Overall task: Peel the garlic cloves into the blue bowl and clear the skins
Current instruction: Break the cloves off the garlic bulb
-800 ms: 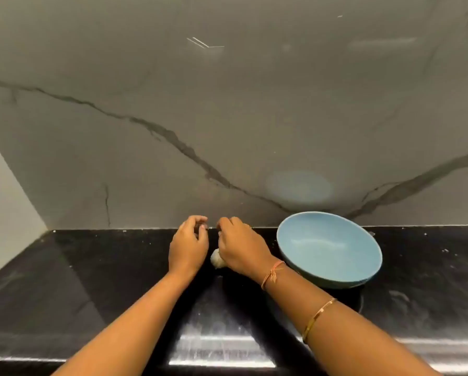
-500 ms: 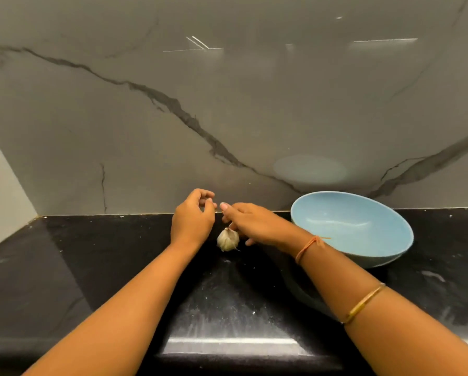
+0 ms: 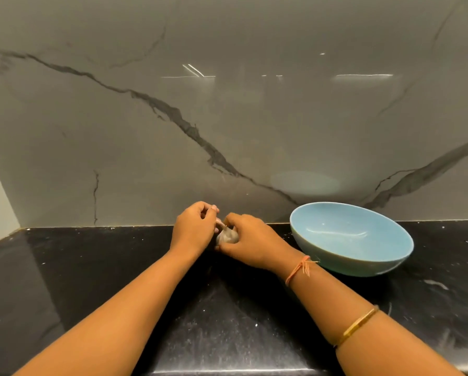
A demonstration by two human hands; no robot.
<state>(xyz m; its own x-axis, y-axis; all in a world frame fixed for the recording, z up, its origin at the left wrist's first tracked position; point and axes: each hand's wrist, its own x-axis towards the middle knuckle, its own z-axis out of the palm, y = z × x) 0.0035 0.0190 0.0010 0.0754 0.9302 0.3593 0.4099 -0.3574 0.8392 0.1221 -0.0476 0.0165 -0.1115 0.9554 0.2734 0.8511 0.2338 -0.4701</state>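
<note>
My right hand [image 3: 250, 240] grips the garlic [image 3: 227, 236], my left hand [image 3: 193, 227] curls at its tip, hold unclear; the blue bowl [image 3: 336, 260] is empty, so all peeling apparently remains.

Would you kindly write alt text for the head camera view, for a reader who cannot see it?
A right hand grips a pale, papery garlic bulb over a glossy black stone counter, with the left hand curled against it. An empty light blue bowl sits to the right, before a grey veined marble wall.
</note>
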